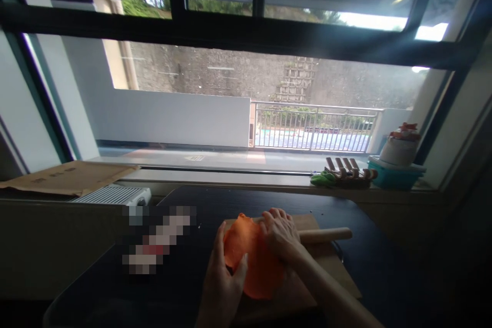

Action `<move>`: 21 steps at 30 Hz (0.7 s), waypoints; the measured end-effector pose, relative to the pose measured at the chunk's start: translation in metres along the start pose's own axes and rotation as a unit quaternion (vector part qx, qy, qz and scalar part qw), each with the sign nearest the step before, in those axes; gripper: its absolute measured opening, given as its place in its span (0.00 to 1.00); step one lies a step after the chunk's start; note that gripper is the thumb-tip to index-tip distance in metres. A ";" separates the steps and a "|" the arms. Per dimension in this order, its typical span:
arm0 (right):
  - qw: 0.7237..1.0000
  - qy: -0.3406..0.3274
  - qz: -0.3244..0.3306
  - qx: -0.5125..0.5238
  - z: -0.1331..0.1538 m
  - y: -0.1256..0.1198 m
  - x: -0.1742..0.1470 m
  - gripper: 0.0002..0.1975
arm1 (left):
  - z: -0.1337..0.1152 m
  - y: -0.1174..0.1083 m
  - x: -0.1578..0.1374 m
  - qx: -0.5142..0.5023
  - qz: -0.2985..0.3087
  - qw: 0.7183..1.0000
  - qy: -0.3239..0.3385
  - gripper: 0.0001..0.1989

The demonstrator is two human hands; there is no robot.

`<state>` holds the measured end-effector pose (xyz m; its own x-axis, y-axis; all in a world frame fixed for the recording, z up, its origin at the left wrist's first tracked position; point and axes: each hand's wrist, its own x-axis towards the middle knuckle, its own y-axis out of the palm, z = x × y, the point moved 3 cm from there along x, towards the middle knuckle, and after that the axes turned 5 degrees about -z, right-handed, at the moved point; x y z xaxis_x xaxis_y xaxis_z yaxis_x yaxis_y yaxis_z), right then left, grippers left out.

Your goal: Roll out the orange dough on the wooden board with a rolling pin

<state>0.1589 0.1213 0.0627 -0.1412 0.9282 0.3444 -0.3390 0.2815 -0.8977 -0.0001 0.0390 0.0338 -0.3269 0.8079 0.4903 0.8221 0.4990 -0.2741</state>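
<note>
A flat, uneven orange clay sheet (265, 271) lies over a wooden board (342, 269) on the dark table; whether it is clay or dough is hard to tell. My left hand (224, 279) grips its left side, with the thumb on top and the fingers along the outer edge. Across its upper right part, my right hand (280, 233) bends over the sheet, fingers close together and holding the edge there. A wooden rolling pin (326, 234) rests on the board just right of my right hand, its far end reaching past the board.
On the dark tabletop (184, 287), a blurred-out object (159, 241) lies to the left. Behind, the window sill (230, 178) carries a green item (323, 179), a brown rack-like thing (349, 171) and a teal box (395, 174). A cardboard envelope (69, 177) lies far left.
</note>
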 end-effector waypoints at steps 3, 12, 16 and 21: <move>1.000 0.007 -0.023 -0.006 0.001 0.000 -0.015 0.19 | 0.000 0.001 -0.001 0.003 0.002 1.000 0.003 0.35; 0.993 0.061 0.100 -0.002 -0.001 0.005 0.044 0.25 | 0.004 0.001 -0.001 0.010 0.002 1.000 0.013 0.33; 0.996 0.044 0.079 0.003 0.001 0.003 0.020 0.26 | 0.003 0.002 0.000 0.007 0.003 1.000 0.007 0.33; 0.999 0.022 0.033 -0.002 0.001 0.002 -0.009 0.25 | 0.001 0.003 0.000 0.009 0.002 1.000 0.020 0.34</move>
<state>0.1582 0.1130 0.0582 -0.1228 0.9542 0.2729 -0.3258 0.2210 -0.9192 0.0016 0.0411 0.0325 -0.3045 0.7964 0.5225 0.8143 0.5022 -0.2909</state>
